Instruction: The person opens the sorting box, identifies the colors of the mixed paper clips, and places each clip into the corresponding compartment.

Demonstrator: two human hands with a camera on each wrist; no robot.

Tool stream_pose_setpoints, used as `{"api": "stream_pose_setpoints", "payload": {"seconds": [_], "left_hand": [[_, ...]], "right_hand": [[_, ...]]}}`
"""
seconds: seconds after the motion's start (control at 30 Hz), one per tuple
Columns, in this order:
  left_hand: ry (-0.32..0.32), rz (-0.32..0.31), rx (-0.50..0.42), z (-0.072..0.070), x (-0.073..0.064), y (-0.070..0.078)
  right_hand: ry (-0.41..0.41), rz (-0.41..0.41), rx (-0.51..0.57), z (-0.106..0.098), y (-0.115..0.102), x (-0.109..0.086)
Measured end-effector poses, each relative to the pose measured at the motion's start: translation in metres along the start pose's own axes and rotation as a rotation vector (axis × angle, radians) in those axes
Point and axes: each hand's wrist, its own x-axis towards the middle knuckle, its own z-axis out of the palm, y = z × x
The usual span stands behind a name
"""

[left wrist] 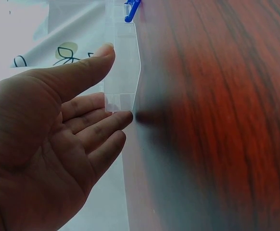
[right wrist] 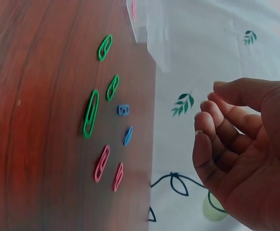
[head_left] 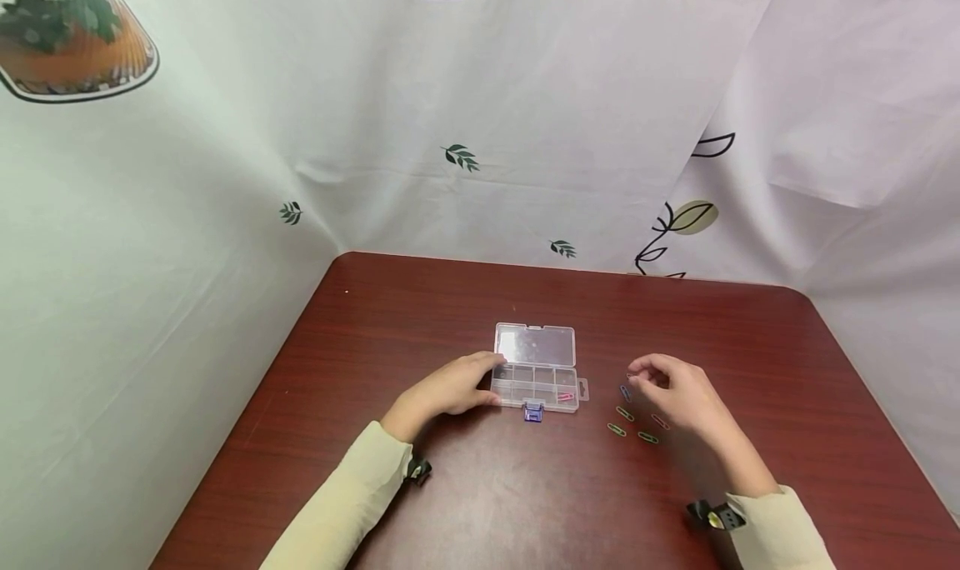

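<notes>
A clear plastic compartment box point(head_left: 534, 387) lies on the table, its lid point(head_left: 535, 345) raised at the back and its blue latch point(head_left: 533, 412) at the front. Pink paper clips point(head_left: 565, 397) lie in its front right compartment. My left hand point(head_left: 448, 384) holds the box's left end, thumb at the front, fingers at the side and back. To the right of the box, my right hand point(right wrist: 246, 139) hovers above loose paper clips, fingers loosely bent and thumb apart from them, with nothing between. Below it lie green clips point(right wrist: 91, 113), blue clips point(right wrist: 128, 135) and pink clips point(right wrist: 102, 163).
The brown wooden table point(head_left: 420, 312) has rounded back corners. White patterned cloth point(head_left: 375, 137) hangs behind it and along both sides. A clear hanging tab point(head_left: 583, 389) sticks out from the box's right end, between the box and the loose clips.
</notes>
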Motion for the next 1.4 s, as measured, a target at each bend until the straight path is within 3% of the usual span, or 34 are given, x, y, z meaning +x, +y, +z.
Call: {"api": "stream_pose_setpoints", "payload": {"seconds": [0.27,1.07,1.4], "left_hand": [[0.000,-0.004,-0.005,-0.001,-0.001,0.001],[0.011,0.012,-0.017,0.000,0.001,-0.001],[0.010,0.005,-0.019,0.000,0.001,0.000]], "right_hand": [[0.004,0.050,0.006,-0.009,0.011,-0.010],[0.058,0.079,-0.051,-0.018,0.041,-0.029],[0.002,0.120,-0.054,-0.016,0.049,-0.031]]}}
